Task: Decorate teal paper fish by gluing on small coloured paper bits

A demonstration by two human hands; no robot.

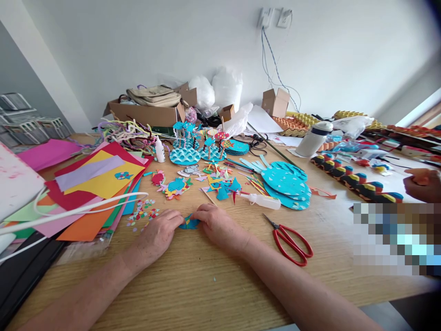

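Note:
A small blue paper cutout with yellow marks, apparently a fish, lies low over the wooden table between my hands. My left hand has its fingers closed on the cutout's left end. On the other end press the bent fingers of my right hand, covering part of it. Colored paper dots are scattered beside my left hand. Just beyond my hands lie paper fish cutouts and blue paper scraps. A white glue bottle rests on its side past my right hand.
Red-handled scissors lie right of my right forearm. Colored paper sheets are stacked at left, with a white cable across them. Blue paper discs and finished fish stands sit farther back. Another person's hand is at far right.

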